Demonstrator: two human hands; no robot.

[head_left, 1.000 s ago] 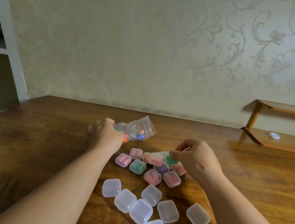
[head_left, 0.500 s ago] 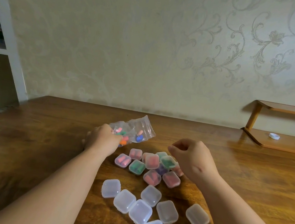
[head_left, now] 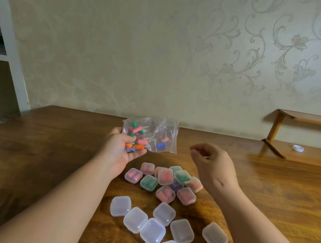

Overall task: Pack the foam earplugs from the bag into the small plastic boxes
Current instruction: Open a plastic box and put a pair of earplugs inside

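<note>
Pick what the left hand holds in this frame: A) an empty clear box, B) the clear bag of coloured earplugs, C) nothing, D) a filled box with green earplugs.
B: the left hand grips the clear bag, lifted off the table, with coloured earplugs showing through the plastic.

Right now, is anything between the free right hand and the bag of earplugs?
Nothing visible. The right hand is empty, beside the bag held up by the left hand, with only open air between them above the table.
</note>
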